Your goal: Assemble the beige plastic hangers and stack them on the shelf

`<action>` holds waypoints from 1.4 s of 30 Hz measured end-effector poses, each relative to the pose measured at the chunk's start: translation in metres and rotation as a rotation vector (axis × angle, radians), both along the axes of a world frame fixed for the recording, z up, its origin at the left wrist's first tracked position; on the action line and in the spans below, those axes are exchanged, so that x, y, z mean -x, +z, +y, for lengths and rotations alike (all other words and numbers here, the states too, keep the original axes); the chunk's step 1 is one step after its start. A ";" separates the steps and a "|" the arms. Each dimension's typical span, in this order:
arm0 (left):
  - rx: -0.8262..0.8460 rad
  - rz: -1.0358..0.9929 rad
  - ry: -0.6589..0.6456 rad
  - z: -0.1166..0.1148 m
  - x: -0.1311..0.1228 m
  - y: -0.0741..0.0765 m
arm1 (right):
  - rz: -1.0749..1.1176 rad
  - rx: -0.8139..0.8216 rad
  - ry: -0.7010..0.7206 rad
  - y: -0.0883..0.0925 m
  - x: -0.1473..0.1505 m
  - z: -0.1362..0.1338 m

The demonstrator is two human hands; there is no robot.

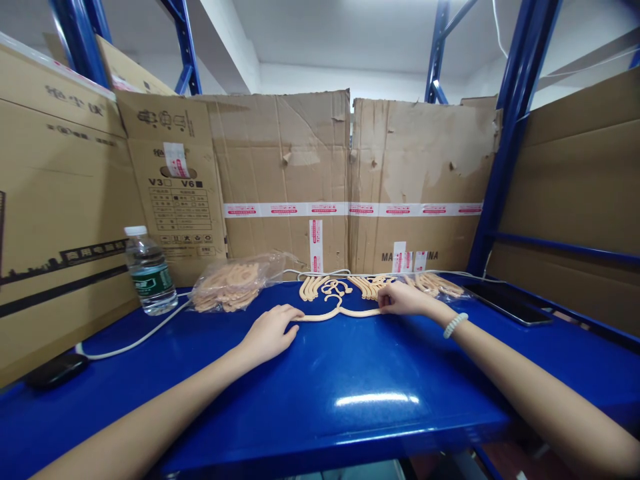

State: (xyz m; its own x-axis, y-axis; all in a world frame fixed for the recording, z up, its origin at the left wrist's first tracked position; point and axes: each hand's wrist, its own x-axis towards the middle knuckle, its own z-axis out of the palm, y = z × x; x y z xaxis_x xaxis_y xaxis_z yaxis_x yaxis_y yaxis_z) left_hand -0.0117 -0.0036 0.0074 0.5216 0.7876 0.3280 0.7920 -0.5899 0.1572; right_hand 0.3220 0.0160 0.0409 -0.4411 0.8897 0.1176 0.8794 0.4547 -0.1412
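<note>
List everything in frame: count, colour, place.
Hanger: 1, pale beige, centre
Loose hangers: several, beige, just behind it
Bagged hangers: two groups, beige, left and right rear
Bottle: 1, clear, green label, white cap, left
Mouse-like device: 1, black, far left
Cable: count unclear, white, left and along the back
Tablet-like device: 1, dark, right rear
Cardboard: several pieces, brown, back and sides
Tape: several strips, white with red print, on cardboard
Table: 1, blue, below
Rack posts: several, blue, back and sides
Ceiling: 1, white, above
Bracelet: 1, pale, right wrist
Left hand: 1, bare, at hanger's left end
Right hand: 1, bare, at hanger's right end
</note>
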 end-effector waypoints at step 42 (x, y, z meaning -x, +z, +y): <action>0.002 -0.086 -0.030 0.001 -0.001 -0.010 | -0.048 -0.007 -0.039 0.001 0.002 -0.001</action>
State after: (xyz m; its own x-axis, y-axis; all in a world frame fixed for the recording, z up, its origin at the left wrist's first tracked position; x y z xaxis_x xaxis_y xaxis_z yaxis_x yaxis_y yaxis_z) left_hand -0.0111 -0.0027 -0.0025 0.5147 0.7729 0.3711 0.7577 -0.6126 0.2251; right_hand 0.3203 0.0148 0.0414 -0.4113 0.9056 0.1034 0.9023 0.4206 -0.0949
